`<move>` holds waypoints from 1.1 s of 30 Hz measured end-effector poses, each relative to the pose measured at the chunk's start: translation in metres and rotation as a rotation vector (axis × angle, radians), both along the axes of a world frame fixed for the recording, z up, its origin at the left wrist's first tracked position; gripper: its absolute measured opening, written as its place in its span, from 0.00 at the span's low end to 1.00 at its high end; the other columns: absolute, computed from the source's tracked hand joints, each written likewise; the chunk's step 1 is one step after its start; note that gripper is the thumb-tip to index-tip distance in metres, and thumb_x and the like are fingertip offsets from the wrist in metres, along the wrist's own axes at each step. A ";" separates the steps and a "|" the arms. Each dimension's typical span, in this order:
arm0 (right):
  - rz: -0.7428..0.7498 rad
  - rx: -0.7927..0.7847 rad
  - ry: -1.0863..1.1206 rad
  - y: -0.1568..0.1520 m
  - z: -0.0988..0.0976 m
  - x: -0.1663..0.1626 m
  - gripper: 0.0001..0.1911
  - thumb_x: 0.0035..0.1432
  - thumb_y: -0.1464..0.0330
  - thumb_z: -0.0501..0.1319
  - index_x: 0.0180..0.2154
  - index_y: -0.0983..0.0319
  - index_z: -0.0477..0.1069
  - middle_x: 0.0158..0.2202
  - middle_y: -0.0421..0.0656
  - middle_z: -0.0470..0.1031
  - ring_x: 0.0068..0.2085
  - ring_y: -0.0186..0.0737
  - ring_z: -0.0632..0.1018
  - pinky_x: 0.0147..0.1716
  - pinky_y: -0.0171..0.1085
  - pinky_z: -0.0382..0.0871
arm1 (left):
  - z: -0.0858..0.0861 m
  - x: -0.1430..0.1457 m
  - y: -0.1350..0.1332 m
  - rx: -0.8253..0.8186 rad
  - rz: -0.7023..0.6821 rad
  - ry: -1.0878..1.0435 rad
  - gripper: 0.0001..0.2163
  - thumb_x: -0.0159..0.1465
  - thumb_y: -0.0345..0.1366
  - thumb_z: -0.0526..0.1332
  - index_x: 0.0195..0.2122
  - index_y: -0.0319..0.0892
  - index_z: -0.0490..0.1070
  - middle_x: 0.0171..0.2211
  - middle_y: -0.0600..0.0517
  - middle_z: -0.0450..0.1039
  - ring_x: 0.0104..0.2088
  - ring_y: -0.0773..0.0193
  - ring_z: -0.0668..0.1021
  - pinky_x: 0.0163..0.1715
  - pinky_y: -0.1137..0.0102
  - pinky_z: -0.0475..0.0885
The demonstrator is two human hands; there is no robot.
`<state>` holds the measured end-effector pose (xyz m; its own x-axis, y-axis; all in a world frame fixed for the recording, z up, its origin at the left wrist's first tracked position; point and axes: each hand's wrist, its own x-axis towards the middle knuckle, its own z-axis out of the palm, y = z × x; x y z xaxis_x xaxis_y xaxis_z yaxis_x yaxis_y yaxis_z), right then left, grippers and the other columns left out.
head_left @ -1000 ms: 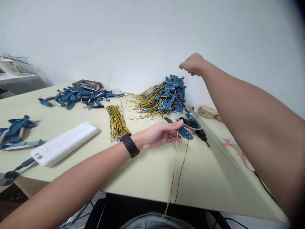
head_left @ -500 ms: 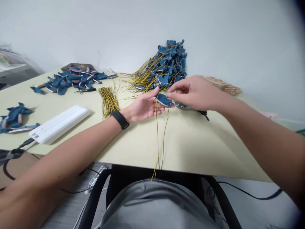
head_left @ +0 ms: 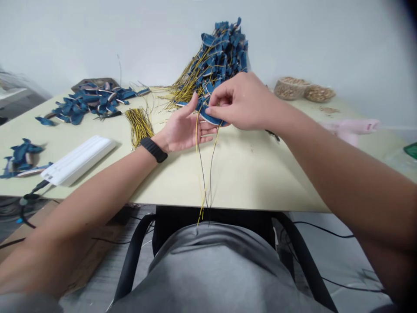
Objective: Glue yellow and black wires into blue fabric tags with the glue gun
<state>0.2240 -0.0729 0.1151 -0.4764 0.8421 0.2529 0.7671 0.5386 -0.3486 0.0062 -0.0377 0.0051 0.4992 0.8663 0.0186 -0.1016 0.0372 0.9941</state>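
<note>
My left hand [head_left: 183, 128], palm up with a black watch [head_left: 153, 149] on the wrist, holds a small blue part [head_left: 211, 118] over the table. Two thin wires [head_left: 205, 174], yellow and black, hang from the part past the table's front edge. My right hand [head_left: 239, 101] comes in from the right and pinches the same blue part from above, fingers closed on it. Just behind both hands rises a tall heap of blue parts with yellow wires [head_left: 215, 56].
A bundle of yellow-black wires [head_left: 139, 122] lies left of my hands. A white power bank [head_left: 78, 159] and scattered blue parts [head_left: 93, 101] sit further left. Two tubs of small pieces [head_left: 302, 89] and a pink tool [head_left: 353, 128] stand at right on the beige table [head_left: 260, 174].
My right hand came down from high above the heap and closed on the blue part in my left hand. Both hands drew nearer me; the view tilted downward.
</note>
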 end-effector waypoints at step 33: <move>-0.663 -0.201 -0.127 -0.030 -0.040 0.167 0.23 0.64 0.77 0.72 0.21 0.53 0.70 0.27 0.44 0.77 0.37 0.51 0.78 0.41 0.49 0.64 | 0.016 0.219 -0.040 0.889 0.067 0.885 0.34 0.73 0.51 0.79 0.76 0.43 0.77 0.79 0.33 0.83 0.79 0.21 0.73 0.78 0.34 0.66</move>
